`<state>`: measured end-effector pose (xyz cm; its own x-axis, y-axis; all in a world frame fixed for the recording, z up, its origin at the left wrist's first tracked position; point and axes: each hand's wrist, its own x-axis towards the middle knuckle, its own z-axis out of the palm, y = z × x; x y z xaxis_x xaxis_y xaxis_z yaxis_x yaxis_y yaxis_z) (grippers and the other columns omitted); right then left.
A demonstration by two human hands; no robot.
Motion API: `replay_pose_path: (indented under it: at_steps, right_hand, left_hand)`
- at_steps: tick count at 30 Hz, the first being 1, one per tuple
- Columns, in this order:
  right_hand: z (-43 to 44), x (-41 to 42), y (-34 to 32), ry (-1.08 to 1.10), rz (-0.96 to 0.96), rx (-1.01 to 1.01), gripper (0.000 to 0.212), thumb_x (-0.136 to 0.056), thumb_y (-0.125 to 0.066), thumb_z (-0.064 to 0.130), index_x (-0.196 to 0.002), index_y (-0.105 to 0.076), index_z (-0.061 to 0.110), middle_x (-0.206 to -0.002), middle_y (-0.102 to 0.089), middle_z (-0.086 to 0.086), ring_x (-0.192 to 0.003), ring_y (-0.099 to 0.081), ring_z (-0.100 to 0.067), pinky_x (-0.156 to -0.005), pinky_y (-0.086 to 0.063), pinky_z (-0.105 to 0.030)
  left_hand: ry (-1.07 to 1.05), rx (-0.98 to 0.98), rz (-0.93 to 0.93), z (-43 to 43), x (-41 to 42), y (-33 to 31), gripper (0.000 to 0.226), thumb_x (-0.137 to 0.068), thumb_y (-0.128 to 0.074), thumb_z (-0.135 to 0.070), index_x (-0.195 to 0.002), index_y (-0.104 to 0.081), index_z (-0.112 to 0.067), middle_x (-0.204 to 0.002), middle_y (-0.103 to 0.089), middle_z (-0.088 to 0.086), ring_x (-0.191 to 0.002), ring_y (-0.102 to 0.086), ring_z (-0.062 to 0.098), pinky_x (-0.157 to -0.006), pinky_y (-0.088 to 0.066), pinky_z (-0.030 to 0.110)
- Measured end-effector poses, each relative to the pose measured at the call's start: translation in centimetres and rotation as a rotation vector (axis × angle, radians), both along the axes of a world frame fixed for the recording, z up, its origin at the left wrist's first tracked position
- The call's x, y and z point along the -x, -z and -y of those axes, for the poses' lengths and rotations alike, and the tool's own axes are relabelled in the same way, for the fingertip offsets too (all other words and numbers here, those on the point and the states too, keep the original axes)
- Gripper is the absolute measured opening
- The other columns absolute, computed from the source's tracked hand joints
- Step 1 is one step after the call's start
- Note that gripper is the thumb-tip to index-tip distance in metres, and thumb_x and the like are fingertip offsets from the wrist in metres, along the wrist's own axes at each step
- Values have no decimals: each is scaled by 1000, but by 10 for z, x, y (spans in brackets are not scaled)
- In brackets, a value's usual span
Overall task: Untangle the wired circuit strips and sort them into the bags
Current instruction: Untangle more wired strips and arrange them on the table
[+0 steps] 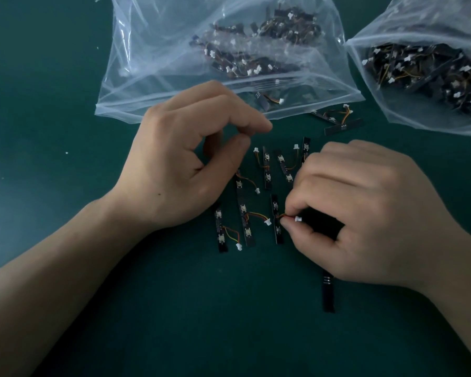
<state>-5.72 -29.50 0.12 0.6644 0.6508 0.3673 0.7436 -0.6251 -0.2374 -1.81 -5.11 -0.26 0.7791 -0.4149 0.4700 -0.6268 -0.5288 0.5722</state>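
Several black circuit strips with coloured wires and white plugs lie side by side on the green mat, among them one at the lower left (221, 232) and a longer one (245, 216) beside it. My right hand (365, 213) pinches the wire by the white plug of a strip (276, 221) that lies just left of its fingers. My left hand (185, 159) hovers over the upper left of the row, its fingers curled with thumb and forefinger close together, and nothing shows between them. Two clear bags hold many tangled strips: one at the top centre (152, 77), one at the top right (408, 104).
Two loose strips (337, 121) lie between the bags, near the centre bag's mouth. Another black strip (328, 295) sticks out from under my right wrist. The green mat (65, 131) stretches to the left and toward the front.
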Motion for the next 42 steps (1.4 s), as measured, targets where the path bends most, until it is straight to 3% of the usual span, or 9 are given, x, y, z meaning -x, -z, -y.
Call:
replay_pose_path:
  at_steps: [17,33,39,42]
  right_hand:
    - [0,0,2,20,-120,11,11,-91,-73,29,-87,-78,20,-82,-65,4,-74,-57,-24,-66,-43,-44]
    - [0,-1,-1,37,-160,-6,12,-92,-73,31,-91,-78,19,-85,-65,5,-77,-55,-20,-70,-45,-44]
    - [19,-5,-10,-14,-323,-72,20,-91,-71,23,-72,-67,19,-70,-58,9,-65,-54,-17,-69,-43,-38]
    - [28,-5,-16,-58,-455,-67,27,-86,-75,35,-65,-63,22,-65,-52,11,-61,-51,-12,-62,-43,-36]
  left_hand:
    - [7,-15,-4,0,0,-1,20,-95,-65,3,-107,-75,-9,-102,-65,-4,-69,-58,20,-68,-45,25]
    - [12,-10,-6,0,-1,-1,22,-94,-65,5,-108,-75,-9,-100,-67,2,-72,-59,22,-69,-46,24]
    - [10,-6,-6,0,0,-1,22,-94,-65,5,-108,-75,-10,-101,-67,-1,-72,-59,18,-70,-46,23]
    - [8,-10,-10,0,0,-1,21,-94,-65,5,-107,-75,-9,-100,-67,0,-71,-59,22,-68,-48,31]
